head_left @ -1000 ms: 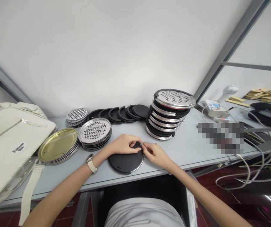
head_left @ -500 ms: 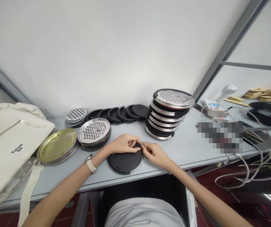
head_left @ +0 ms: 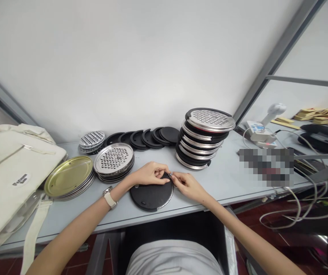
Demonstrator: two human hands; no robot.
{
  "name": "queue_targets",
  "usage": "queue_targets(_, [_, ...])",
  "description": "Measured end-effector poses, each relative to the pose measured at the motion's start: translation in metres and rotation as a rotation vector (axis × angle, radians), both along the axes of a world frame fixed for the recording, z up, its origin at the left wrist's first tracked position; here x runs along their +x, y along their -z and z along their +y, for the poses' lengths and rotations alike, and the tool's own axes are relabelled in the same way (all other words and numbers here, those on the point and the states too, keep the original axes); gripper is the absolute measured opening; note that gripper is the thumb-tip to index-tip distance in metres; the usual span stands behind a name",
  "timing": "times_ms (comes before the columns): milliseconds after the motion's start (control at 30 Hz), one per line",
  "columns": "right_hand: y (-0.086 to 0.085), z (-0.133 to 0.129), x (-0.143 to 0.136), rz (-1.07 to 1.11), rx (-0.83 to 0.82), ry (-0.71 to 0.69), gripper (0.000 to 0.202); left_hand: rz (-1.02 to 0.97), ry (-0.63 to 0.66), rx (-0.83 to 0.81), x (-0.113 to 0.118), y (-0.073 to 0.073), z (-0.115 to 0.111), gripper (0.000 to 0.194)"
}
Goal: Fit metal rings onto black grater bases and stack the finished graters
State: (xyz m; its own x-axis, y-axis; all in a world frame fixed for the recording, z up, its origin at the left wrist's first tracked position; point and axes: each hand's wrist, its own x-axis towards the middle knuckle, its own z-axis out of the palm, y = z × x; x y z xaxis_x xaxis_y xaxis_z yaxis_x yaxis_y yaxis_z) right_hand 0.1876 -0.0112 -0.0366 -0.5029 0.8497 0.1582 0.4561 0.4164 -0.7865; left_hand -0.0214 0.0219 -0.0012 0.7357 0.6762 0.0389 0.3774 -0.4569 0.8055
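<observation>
A round black disc [head_left: 149, 196] with a silver rim along its right side lies near the table's front edge. Over its upper edge my left hand [head_left: 152, 173] is closed, thumb and fingers pinched at the rim. My right hand [head_left: 186, 185] is closed too, its fingertips meeting the left ones at the disc's upper right edge. Between the fingertips shows a small shiny metal piece [head_left: 170, 174]; which hand bears it is hard to tell. Left of the disc is a stack of round grater plates [head_left: 115, 158], and behind to the right stands a tall stack of black and silver discs [head_left: 209, 118].
Gold-coloured plates [head_left: 69, 175] are stacked at the left beside a cream bag [head_left: 17, 168]. Black discs [head_left: 138, 139] overlap in a row by the wall, next to small grater plates [head_left: 92, 139]. White cables [head_left: 298, 210] and a white device [head_left: 259, 131] are at the right.
</observation>
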Motion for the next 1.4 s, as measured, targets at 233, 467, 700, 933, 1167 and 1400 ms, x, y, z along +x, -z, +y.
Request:
queue_targets(233, [0.001,0.006,0.001,0.149,-0.051,0.082,0.040,0.047,-0.064,0.143,-0.005,-0.001,0.005,0.021])
queue_targets(467, [0.000,0.005,0.001,0.135,-0.043,0.091,0.039,0.197,-0.265,0.474,0.001,-0.006,-0.003,0.027])
queue_targets(700, [-0.001,0.004,0.000,0.131,-0.050,0.069,0.038,0.543,-0.277,0.750,0.000,-0.004,-0.008,0.033])
queue_targets(933, [0.000,0.004,0.001,0.128,-0.030,0.069,0.037,0.540,-0.131,0.720,-0.005,-0.007,-0.006,0.025])
queue_targets(1167, [-0.003,0.000,0.000,0.053,0.007,0.045,0.037,0.435,0.085,0.739,0.002,-0.007,-0.015,0.024])
queue_targets(1400, [-0.005,-0.004,-0.002,-0.040,0.079,-0.016,0.033,0.434,0.065,0.718,0.005,-0.004,-0.017,0.027])
